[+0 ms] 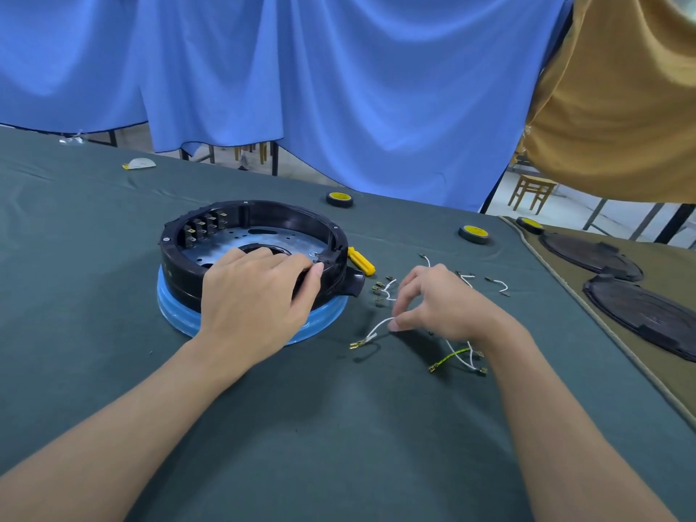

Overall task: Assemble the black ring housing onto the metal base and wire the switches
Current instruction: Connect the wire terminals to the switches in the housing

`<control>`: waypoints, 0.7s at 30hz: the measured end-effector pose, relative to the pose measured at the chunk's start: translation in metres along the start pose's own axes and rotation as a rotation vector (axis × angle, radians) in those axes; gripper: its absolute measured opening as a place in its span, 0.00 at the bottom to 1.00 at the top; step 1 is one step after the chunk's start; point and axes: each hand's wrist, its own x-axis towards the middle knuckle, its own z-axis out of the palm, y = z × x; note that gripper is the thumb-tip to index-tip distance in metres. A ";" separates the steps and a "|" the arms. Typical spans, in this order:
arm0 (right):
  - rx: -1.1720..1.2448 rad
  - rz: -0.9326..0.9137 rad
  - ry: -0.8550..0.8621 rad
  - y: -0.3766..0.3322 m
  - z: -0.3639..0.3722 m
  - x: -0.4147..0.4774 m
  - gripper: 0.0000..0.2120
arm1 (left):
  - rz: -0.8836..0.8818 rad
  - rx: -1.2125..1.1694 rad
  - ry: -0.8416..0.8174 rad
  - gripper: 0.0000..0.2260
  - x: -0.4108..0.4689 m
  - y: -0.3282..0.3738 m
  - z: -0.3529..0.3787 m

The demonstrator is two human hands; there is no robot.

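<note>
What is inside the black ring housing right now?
A silvery metal base plate with holes forms its floor, and a row of switches lines the far-left inner wall. The left hand grips the near rim of the black ring housing, hiding the interior there.

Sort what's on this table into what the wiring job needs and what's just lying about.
Job:
- ring, gripped by left hand
- base
- switches
- wire, pinched by right hand
- spare wires
- screwdriver, probably

Lying about:
- tape rolls
- black discs
- paper scrap
</note>
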 end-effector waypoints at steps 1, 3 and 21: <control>0.031 0.000 0.022 -0.001 -0.001 0.000 0.06 | -0.002 -0.001 0.000 0.16 0.000 0.000 0.000; 0.149 -0.009 0.059 -0.001 -0.005 -0.001 0.08 | 0.003 -0.017 0.008 0.15 0.000 0.000 0.001; 1.118 0.061 0.276 -0.028 0.000 0.006 0.18 | 0.270 -0.214 0.010 0.23 -0.004 0.019 -0.006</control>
